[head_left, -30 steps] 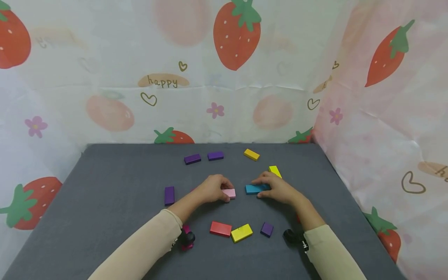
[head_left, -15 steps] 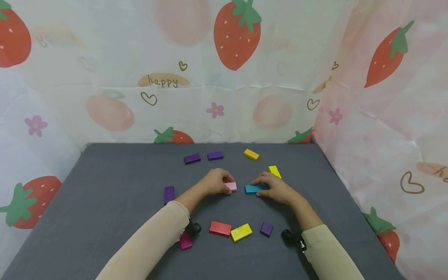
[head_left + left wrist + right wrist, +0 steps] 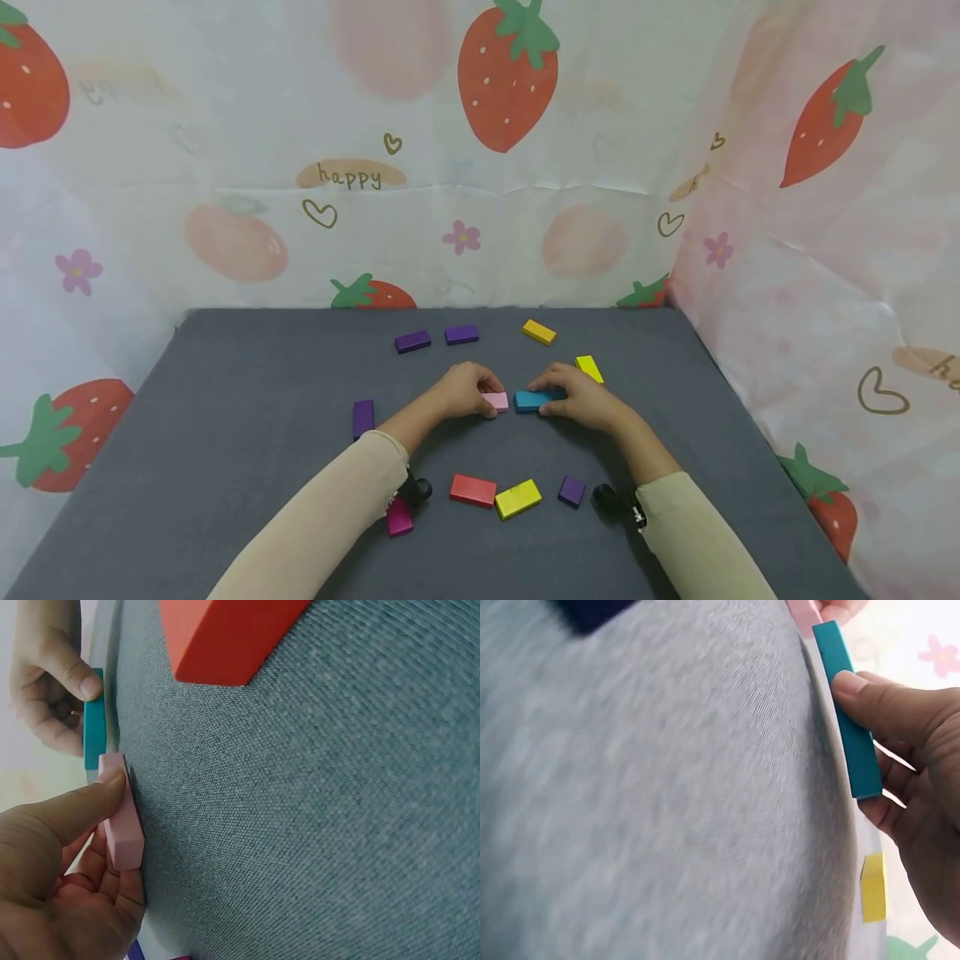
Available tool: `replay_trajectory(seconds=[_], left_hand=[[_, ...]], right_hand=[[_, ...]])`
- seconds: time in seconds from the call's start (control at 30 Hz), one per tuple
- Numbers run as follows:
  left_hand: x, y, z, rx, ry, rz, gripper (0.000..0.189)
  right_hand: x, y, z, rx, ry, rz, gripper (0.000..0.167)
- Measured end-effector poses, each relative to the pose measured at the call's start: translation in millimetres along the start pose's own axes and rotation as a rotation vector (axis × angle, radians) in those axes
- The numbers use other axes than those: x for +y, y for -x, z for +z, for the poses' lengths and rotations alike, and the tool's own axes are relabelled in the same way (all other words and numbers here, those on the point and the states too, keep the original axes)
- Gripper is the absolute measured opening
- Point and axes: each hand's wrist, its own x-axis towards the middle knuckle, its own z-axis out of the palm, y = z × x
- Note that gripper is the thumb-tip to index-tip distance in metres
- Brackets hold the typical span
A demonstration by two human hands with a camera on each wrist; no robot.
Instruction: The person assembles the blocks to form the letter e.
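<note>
Near the middle of the grey cloth-covered table, my left hand (image 3: 463,390) pinches a pink block (image 3: 124,825) between thumb and fingers. A thumb lies on its near side in the left wrist view. To its right, my right hand (image 3: 581,397) holds a longer blue block (image 3: 849,720) the same way, thumb in front and fingers behind. The two blocks lie end to end with a narrow gap between them in the head view. Part of the pink block is hidden behind the left fingers.
Closer to me lie a red block (image 3: 472,490), a yellow block (image 3: 518,499), a small purple block (image 3: 572,492) and a magenta block (image 3: 400,517) partly under the left sleeve. Beyond the hands are two purple blocks, an orange-yellow block (image 3: 539,332) and another yellow block (image 3: 589,368).
My left hand first moved the pink block slightly away from me and right, then stayed. My right hand has just brought the blue block left, narrowing the gap.
</note>
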Motion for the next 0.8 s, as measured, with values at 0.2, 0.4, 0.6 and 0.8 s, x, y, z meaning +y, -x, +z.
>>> replay_trajectory(seconds=[0.2,0.4,0.6,0.8], left_hand=[[1.4,1.1,0.4,-0.008,0.009,-0.005,0.029],[1.3,0.3,0.7,-0.005,0.014,-0.012,0.028],[0.5,-0.9,1.4,-0.003,0.017,-0.014,0.028],[1.1,-0.1,1.2,0.001,0.018,-0.007,0.028]], right_hand=[[-3,-5.5,2,-0.018,-0.008,0.004,0.034],[-5,-8.6,4,-0.028,-0.011,0.003,0.033],[-6,-11.7,6,-0.025,-0.006,0.009,0.032],[-6,-14.2,8,-0.02,0.003,0.005,0.032]])
